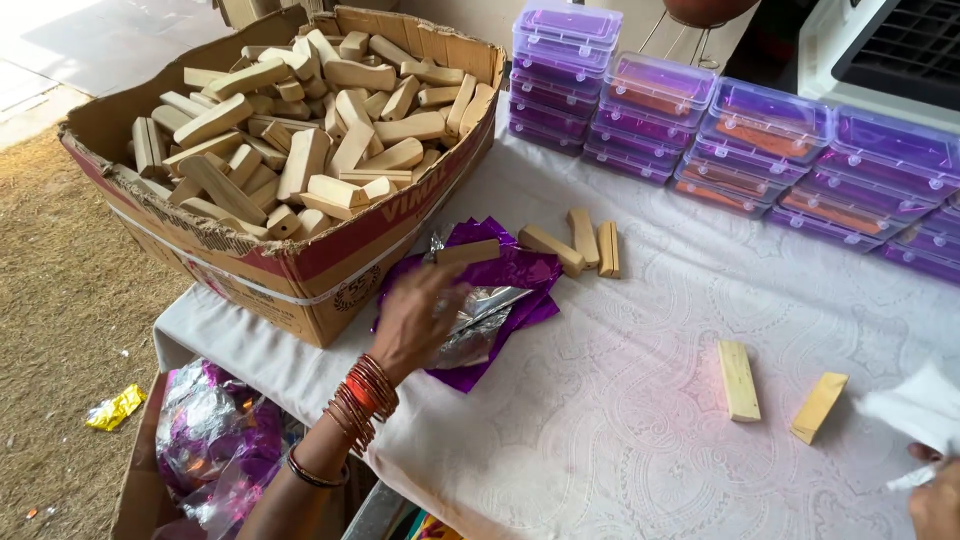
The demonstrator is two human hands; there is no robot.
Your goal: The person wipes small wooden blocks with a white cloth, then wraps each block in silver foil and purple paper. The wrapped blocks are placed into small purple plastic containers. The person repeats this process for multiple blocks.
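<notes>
Left hand (418,318), bangles at wrist, reaches over the bench (620,400); fingers spread loosely on a stack of purple foil wrappers (505,275). Cannot tell if it grips any. One wooden block (467,252) lies on the wrappers by the fingertips. Three blocks (582,243) just beyond the foil. Right hand (935,495) at lower right edge, mostly cut off, pinching white paper (915,410). Two blocks (778,392) lie near it. Cardboard box (300,265) heaped with blocks at left. Purple-lidded plastic cases (760,140) stacked along the far edge.
</notes>
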